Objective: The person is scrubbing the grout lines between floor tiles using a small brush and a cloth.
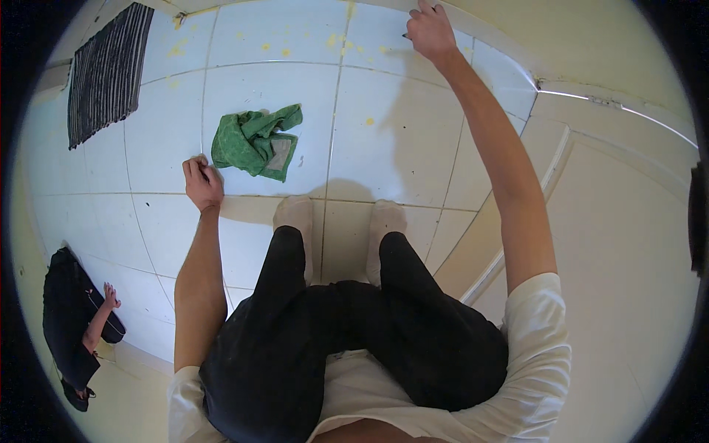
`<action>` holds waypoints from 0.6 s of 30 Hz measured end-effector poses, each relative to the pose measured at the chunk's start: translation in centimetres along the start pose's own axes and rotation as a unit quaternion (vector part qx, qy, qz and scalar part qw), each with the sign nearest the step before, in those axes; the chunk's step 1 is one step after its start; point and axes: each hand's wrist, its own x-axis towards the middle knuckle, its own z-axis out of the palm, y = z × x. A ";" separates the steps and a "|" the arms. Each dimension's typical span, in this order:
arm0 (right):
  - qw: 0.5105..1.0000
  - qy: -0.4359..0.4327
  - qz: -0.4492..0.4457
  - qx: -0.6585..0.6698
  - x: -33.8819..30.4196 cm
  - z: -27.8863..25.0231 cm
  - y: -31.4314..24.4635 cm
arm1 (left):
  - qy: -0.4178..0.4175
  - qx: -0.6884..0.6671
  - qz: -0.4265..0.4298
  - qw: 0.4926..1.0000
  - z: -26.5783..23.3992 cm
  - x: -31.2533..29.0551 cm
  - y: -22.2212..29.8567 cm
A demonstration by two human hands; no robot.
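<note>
No packages, signs or screens anywhere in view. The one candidate for a label is a pale grey rectangular patch (pixel 279 154) sewn on the crumpled green cloth (pixel 247 140) lying on the white tiled floor (pixel 384 148), too small to make out.

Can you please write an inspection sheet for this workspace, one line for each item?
Surface: white tiled floor with yellow spots and dark grout lines.
Job's things: crumpled green cloth on the floor beside the left hand.
Clutter: striped mat at far left.
Hands: left hand pressed on the tile, fingers bent; right hand at the wall base, apparently holding a small dark thing; grip unclear.
Cables: nothing seen.
Surroundings: cream door at right; another person at lower left.
</note>
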 end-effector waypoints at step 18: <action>1.000 -0.007 0.009 -0.012 0.5 -0.6 -0.5 | -0.007 0.005 -0.011 1.000 0.2 0.0 -0.4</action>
